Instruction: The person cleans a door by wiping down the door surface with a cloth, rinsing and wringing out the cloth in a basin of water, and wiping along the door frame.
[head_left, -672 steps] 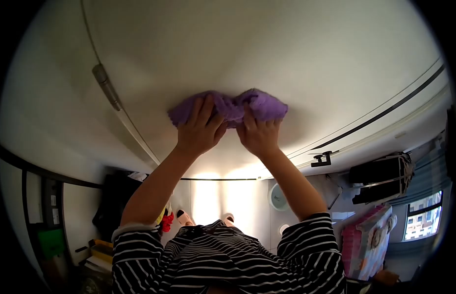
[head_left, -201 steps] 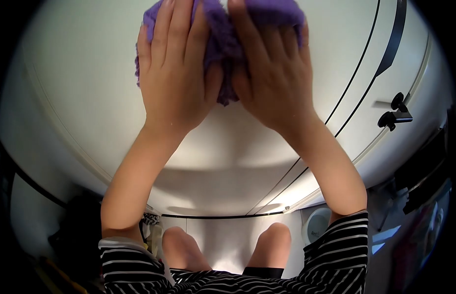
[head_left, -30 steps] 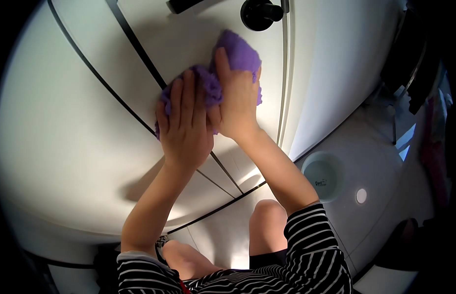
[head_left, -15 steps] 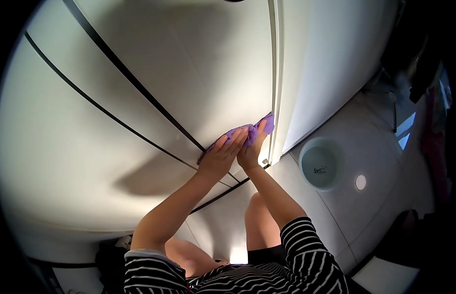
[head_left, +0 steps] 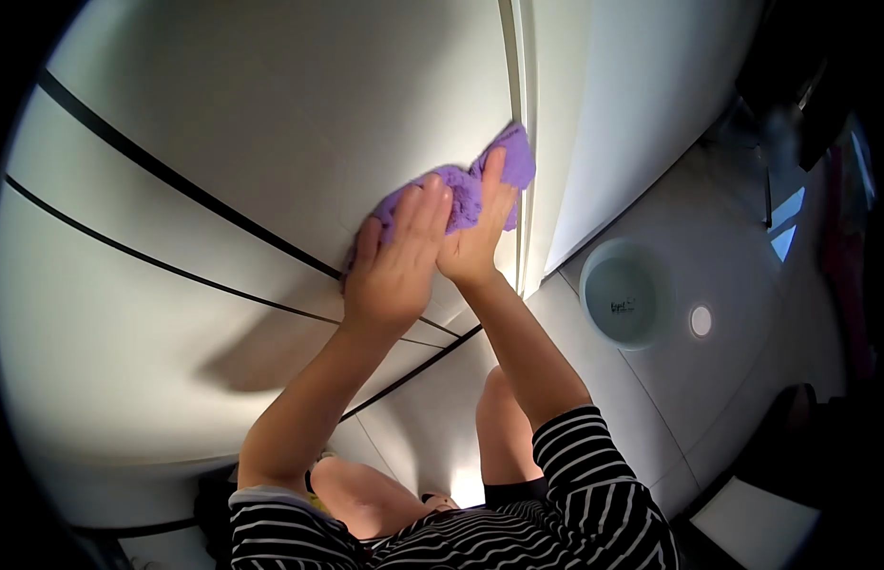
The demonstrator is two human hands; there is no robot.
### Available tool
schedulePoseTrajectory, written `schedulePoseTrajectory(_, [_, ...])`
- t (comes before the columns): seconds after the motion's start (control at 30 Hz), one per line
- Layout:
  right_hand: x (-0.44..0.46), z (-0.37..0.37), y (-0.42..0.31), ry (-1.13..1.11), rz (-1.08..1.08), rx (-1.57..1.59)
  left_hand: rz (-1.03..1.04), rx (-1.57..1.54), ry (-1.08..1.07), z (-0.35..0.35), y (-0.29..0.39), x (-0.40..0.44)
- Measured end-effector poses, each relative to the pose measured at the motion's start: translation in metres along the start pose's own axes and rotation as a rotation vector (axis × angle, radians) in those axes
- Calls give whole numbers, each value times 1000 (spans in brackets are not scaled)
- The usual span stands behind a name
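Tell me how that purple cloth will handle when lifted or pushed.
The purple cloth will probably droop when lifted, since it bunches under the left hand and right hand. It is unlikely to break, being soft-looking fabric. Pushed along the white panel, it may crumple further, as it already lies in folds.

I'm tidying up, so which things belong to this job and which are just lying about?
Belong:
fuzzy purple cloth, under left hand and right hand
white flat panel with black strips
perhaps the pale round plastic-looking tub

Apparently lying about:
flat white item, lower right
dim reddish item, right edge
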State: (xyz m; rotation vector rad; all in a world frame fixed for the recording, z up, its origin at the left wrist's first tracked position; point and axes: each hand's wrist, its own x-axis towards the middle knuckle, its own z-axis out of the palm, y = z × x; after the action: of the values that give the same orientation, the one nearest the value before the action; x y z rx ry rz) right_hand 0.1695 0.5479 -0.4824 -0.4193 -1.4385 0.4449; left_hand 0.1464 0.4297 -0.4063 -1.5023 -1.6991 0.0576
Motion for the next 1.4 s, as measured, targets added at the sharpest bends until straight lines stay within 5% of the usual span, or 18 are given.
schedulePoseTrajectory(0.2, [-87, -33, 47, -333, 346, 48, 203, 99, -95, 59, 48, -42])
schedulePoseTrajectory(0.3, [-110, -49, 55, -313, 171, -120, 244, 54, -183, 70, 61, -52])
schedulePoseTrajectory(0.5, [-142, -94, 26, -486, 595, 0, 315, -347, -268, 97, 71, -89])
schedulePoseTrajectory(0.57, [-168, -108, 36, -786, 995, 159, 307, -488, -364, 97, 68, -108])
schedulePoseTrajectory(0.63, [-175, -117, 33, -965, 1109, 287, 273, -566, -475, 87, 61, -131])
schedulePoseTrajectory(0.73, [-150, -131, 5, -945, 1456, 503, -19, -741, -566, 43, 44, -152])
schedulePoseTrajectory(0.83, [-95, -149, -28, -1145, 1628, 756, -850, -1124, -770, 2, 25, -167])
schedulePoseTrajectory(0.93, [-54, -163, -55, -1544, 1213, 799, -1057, -1502, -778, -28, -4, -180])
schedulePoseTrajectory(1.03, [-38, -159, -77, -1697, 935, 414, -1058, -1761, -804, -47, -18, -196])
schedulePoseTrajectory(1.13, [-3, -145, -104, -1718, 1019, 392, -830, -1685, -1039, -95, -33, -182])
schedulePoseTrajectory(1.23, [0, -136, -112, -1675, 981, 412, -443, -1142, -873, -115, -26, -183])
schedulePoseTrajectory(1.33, [7, -127, -117, -1647, 979, 450, -857, -1469, -887, -123, -33, -183])
schedulePoseTrajectory(1.4, [13, -126, -125, -1677, 856, 539, -659, -1355, -506, -113, -35, -197])
